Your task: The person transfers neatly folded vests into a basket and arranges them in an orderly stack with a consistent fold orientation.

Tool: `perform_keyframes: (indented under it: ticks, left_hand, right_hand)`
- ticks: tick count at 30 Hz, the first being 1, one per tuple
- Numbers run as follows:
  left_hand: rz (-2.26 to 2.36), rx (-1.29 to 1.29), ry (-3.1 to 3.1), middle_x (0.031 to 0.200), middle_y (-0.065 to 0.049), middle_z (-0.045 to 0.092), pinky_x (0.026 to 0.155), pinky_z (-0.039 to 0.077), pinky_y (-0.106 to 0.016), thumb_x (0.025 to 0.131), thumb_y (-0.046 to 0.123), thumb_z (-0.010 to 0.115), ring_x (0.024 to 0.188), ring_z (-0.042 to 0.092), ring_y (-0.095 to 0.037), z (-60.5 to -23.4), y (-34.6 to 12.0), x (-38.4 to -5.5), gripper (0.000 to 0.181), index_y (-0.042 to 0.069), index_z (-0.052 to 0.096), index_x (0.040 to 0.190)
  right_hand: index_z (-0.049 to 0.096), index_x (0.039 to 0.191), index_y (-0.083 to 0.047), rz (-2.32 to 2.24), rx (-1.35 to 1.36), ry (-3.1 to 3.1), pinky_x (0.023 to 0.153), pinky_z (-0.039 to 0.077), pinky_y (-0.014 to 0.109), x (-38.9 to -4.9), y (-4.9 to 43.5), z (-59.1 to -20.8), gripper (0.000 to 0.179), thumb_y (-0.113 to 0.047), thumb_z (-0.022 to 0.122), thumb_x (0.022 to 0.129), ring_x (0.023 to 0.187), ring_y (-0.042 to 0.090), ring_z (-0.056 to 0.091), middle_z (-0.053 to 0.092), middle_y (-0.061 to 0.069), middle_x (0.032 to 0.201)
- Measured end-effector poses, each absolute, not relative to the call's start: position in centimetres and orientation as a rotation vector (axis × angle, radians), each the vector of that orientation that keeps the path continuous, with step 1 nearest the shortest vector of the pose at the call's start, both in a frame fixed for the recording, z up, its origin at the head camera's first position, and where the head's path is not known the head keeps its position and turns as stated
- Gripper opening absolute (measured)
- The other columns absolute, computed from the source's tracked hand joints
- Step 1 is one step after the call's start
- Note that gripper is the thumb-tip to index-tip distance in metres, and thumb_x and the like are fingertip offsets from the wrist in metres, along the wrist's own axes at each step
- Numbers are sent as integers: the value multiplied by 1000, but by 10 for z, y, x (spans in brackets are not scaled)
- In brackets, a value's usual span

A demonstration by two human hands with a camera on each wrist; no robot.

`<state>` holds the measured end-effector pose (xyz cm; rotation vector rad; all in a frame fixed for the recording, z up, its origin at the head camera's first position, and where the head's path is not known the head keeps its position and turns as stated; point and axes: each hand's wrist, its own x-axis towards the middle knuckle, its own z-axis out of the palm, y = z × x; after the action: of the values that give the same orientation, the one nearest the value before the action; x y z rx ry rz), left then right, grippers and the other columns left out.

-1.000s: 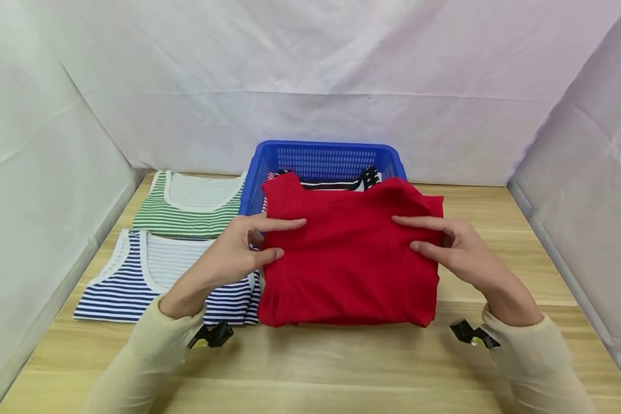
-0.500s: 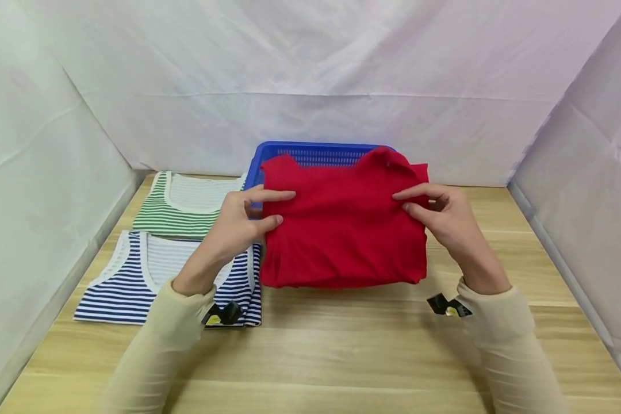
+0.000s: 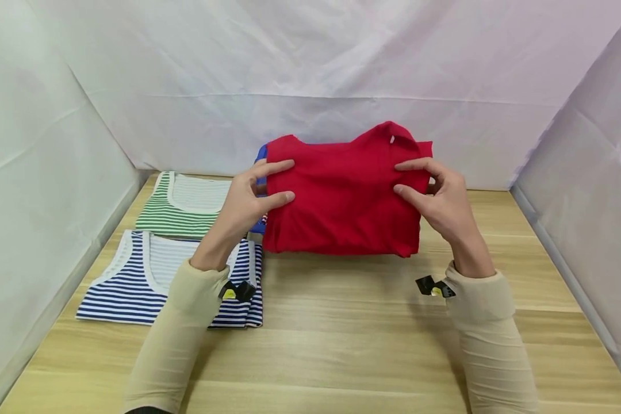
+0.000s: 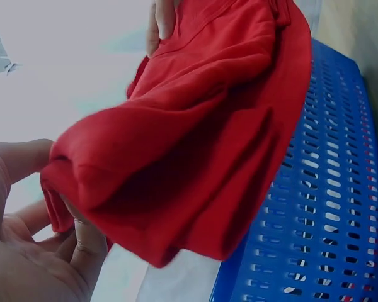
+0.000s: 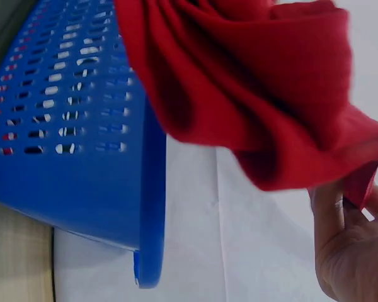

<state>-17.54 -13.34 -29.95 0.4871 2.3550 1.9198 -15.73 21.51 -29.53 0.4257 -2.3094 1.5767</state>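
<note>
A folded red tank top (image 3: 341,195) hangs between my two hands over the blue basket (image 3: 259,224), hiding most of it in the head view. My left hand (image 3: 248,192) grips the garment's left side, thumb and index finger on the near face, other fingers behind. At the opposite side my right hand (image 3: 437,192) pinches it in the same way. Both wrist views show loose folds of the red cloth (image 4: 176,145) hanging close over the basket's rim (image 5: 152,207). Inside the basket, bits of striped fabric show through the holes.
Two folded striped tank tops lie on the table's left: a green one (image 3: 181,221) behind and a navy one (image 3: 116,296) in front. White cloth walls (image 3: 310,69) enclose the wooden table (image 3: 341,345) at the back and sides.
Both hands have carried the red tank top away from me, toward the back, until it covers nearly all of the blue basket in the head view. The striped tops have stayed put.
</note>
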Motion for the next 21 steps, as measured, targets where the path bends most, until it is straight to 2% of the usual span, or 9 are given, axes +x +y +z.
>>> perform_keyframes:
  ticks: [3, 7, 10, 15, 21]
  left_hand:
    - [1946, 558, 2370, 160, 0, 38, 88, 62, -34, 89, 16, 78, 118, 62, -31, -299, -130, -181, 62, 27, 59, 147]
    - [1991, 661, 2355, 154, -1, 43, 88, 62, -34, 92, 8, 70, 120, 61, -28, -299, -126, -188, 62, 25, 57, 149]
    - [1991, 677, 2374, 160, 1, 37, 88, 61, -32, 93, 6, 66, 123, 58, -24, -301, -125, -193, 62, 28, 55, 151]
    - [1974, 678, 2388, 167, 4, 29, 93, 58, -31, 96, 5, 61, 135, 50, -21, -307, -126, -200, 65, 33, 50, 154]
    - [1920, 701, 2394, 171, 6, 22, 106, 54, -40, 99, 2, 55, 148, 40, -20, -315, -126, -205, 68, 33, 42, 158]
  right_hand:
    - [71, 127, -8, 1534, 427, -2328, 68, 59, 19, -160, 217, -294, 40, -4, 77, 89, 80, 15, 69, 68, -5, 113]
    - [70, 130, -9, 1521, 455, -2311, 73, 58, 18, -164, 219, -294, 41, -2, 75, 90, 86, 14, 69, 69, -5, 117]
    - [67, 135, -8, 1588, 524, -2274, 73, 57, 17, -168, 219, -295, 45, 1, 73, 91, 91, 16, 66, 67, -1, 122]
    - [54, 150, -11, 1712, 642, -2297, 72, 55, 16, -174, 222, -297, 64, 5, 72, 91, 103, 18, 62, 57, 4, 138]
    - [47, 156, -23, 1689, 584, -2397, 79, 59, 19, -177, 219, -302, 77, 5, 74, 89, 107, 17, 64, 53, 5, 143]
